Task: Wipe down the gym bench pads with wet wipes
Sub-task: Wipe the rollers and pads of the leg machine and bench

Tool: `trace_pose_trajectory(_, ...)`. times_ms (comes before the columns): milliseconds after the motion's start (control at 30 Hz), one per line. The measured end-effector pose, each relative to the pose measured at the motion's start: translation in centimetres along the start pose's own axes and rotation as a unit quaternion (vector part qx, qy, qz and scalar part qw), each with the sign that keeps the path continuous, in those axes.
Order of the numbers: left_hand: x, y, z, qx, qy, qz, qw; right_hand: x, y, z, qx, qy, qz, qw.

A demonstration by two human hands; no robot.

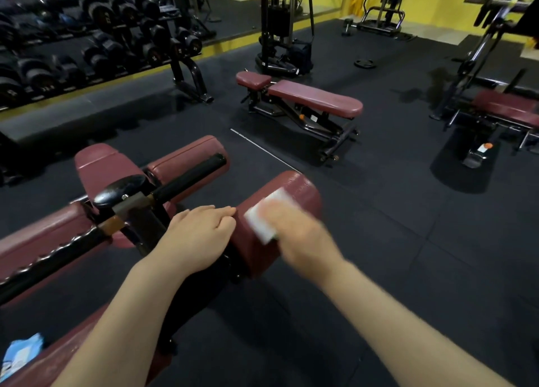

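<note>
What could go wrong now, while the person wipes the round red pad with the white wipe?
The right hand is blurred with motion as it presses the wipe on the roller pad; the small wipe could slip off, or the pad's far end and underside might get missed. The left hand rests at the pad's inner end, so that strip may stay unwiped. The wipe pack lies near the bench edge and might be knocked down.

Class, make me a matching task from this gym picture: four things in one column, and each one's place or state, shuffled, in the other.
Things:
1. wet wipe
2. left hand
3. wipes packet
4. flat bench

Places or states:
A. blue, lying at the bottom-left edge
B. resting beside the roller pad
C. standing apart on the black floor
D. pressed on the roller pad under the right hand

Pairs: 1-D, 2-B, 3-A, 4-C
</note>
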State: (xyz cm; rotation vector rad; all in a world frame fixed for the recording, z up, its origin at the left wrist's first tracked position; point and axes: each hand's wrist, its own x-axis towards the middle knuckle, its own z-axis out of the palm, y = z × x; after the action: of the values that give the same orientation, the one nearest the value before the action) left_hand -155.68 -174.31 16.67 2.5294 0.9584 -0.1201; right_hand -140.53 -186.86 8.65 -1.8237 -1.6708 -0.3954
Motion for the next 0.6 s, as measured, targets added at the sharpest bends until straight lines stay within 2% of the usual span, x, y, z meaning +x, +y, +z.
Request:
trace_pose_trajectory(67, 0.8, -0.5, -0.7, -0.038, -0.014, -0.037, 0.998, -1.2, -2.1, -0.2, 0.053, -0.081, -0.129, 0.987)
trace_pose_trajectory(100, 0.8, -0.7, -1.0, -0.063, -0.014, -0.043, 0.997, -1.0, -1.3, -0.7, 0.050, -0.090, -0.144, 0.984)
trace_pose_trajectory(133, 0.6, -0.7, -1.2, -0.080, -0.006, -0.039, 0.996, -0.6, 0.1, -1.1, 0.034, -0.070, -0.114, 0.990)
trace_pose_trajectory(167, 0.2, -0.6, -1.2, -0.093, 0.009, -0.029, 0.995, -0.1, 1.8, -1.4, 0.025, -0.028, -0.032, 0.999)
trace_pose_trajectory(233, -0.7, -0.2, -1.0, -0.092, 0.029, 0.005, 0.995, 0.5, 4.2, -2.4, 0.000, 0.046, 0.143, 0.989)
trace_pose_trajectory(267, -1.1, 0.0, -0.7, -0.085, 0.025, 0.009, 0.996, 0.4, 4.2, -2.2, -0.014, 0.047, 0.183, 0.982)
trace_pose_trajectory(300, -1.1, -0.1, -0.3, -0.086, 0.014, -0.001, 0.996, 0.4, 3.0, -1.9, -0.022, 0.028, 0.187, 0.982)
trace_pose_trajectory(333, -0.8, -0.3, -0.1, -0.082, 0.002, -0.019, 0.996, 0.2, 1.0, -1.7, 0.001, -0.003, 0.150, 0.989)
trace_pose_trajectory(400, 0.4, -0.8, 0.1, -0.076, -0.026, -0.064, 0.995, -1.5, -2.8, -0.6, 0.070, -0.052, -0.016, 0.996)
trace_pose_trajectory(433, 0.9, -1.1, -0.1, -0.082, -0.033, -0.083, 0.993, -2.0, -3.3, -0.5, 0.067, -0.080, -0.113, 0.988)
trace_pose_trajectory(467, 1.1, -1.2, -0.3, -0.087, -0.034, -0.092, 0.991, -1.8, -2.4, -0.7, 0.058, -0.093, -0.156, 0.982)
trace_pose_trajectory(500, 1.0, -1.3, -0.5, -0.093, -0.024, -0.090, 0.991, -1.4, -0.4, -0.7, 0.037, -0.081, -0.138, 0.987)
trace_pose_trajectory(567, 0.1, -1.3, -1.0, -0.127, 0.020, -0.062, 0.990, -0.1, 3.2, -1.5, -0.013, -0.010, 0.022, 1.000)
trace_pose_trajectory(600, -0.4, -1.2, -1.0, -0.141, 0.037, -0.041, 0.988, 0.2, 4.2, -1.8, -0.025, 0.027, 0.110, 0.993)
